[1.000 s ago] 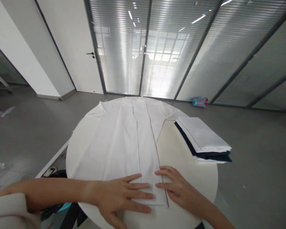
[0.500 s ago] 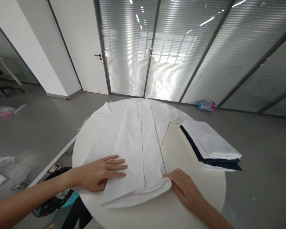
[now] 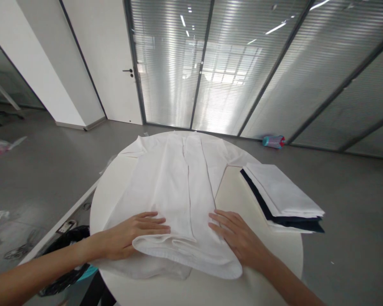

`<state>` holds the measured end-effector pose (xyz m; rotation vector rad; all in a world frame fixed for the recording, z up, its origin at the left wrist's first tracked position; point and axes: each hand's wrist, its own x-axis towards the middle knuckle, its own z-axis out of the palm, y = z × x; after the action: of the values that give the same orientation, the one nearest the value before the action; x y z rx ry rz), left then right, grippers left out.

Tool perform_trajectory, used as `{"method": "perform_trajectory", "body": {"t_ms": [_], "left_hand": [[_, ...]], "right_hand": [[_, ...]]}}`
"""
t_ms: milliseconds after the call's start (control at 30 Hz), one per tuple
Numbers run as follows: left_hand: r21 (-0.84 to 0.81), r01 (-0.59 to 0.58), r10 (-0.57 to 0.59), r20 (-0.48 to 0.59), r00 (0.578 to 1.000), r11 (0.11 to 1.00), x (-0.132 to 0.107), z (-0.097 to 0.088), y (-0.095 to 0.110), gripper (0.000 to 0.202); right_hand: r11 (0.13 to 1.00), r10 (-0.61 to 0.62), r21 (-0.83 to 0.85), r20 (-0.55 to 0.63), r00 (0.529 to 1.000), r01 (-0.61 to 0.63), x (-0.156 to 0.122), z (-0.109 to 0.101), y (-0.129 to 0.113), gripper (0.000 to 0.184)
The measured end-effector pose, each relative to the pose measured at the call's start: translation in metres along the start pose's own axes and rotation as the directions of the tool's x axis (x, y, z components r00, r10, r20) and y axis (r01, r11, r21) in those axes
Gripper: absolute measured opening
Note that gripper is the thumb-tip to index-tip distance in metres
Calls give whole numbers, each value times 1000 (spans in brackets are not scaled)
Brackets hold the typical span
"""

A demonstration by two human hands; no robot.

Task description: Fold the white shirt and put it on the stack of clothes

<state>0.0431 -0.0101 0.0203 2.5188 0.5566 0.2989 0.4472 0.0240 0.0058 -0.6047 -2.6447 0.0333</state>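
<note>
A white garment [image 3: 178,178] lies lengthwise on a round white table [image 3: 236,199], its near end turned up into a rolled fold [image 3: 185,253]. My left hand [image 3: 130,236] is at the left end of that fold, fingers stretched over the cloth and thumb hidden under it. My right hand [image 3: 239,240] lies at the right end of the fold, fingers extended on the fabric. Both hands hold the folded hem.
A stack of folded white and dark cloths [image 3: 284,197] sits at the table's right side. A dark bag [image 3: 67,242] lies on the floor under the table's left edge. A small colourful bottle [image 3: 273,141] lies on the floor by the glass wall.
The near hem of the garment, flat a second ago, has been lifted and folded away from me. Both hands shifted from the middle to the fold's two ends.
</note>
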Motion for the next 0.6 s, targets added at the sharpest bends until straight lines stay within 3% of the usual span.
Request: {"method": "perform_trajectory", "body": {"t_ms": [267, 367, 467, 600], "left_hand": [[269, -178, 160, 86, 983, 947, 8, -7, 4, 60], [317, -179, 150, 114, 982, 931, 4, -10, -9, 63], [346, -136, 120, 67, 991, 928, 3, -12, -25, 65], [274, -114, 99, 69, 993, 955, 8, -12, -35, 62]], "right_hand": [[999, 8, 35, 102, 995, -11, -1, 11, 19, 39], [999, 27, 35, 90, 996, -30, -3, 11, 21, 38], [1000, 12, 21, 64, 998, -14, 0, 13, 26, 40], [998, -44, 45, 104, 994, 40, 8, 12, 32, 44]]}}
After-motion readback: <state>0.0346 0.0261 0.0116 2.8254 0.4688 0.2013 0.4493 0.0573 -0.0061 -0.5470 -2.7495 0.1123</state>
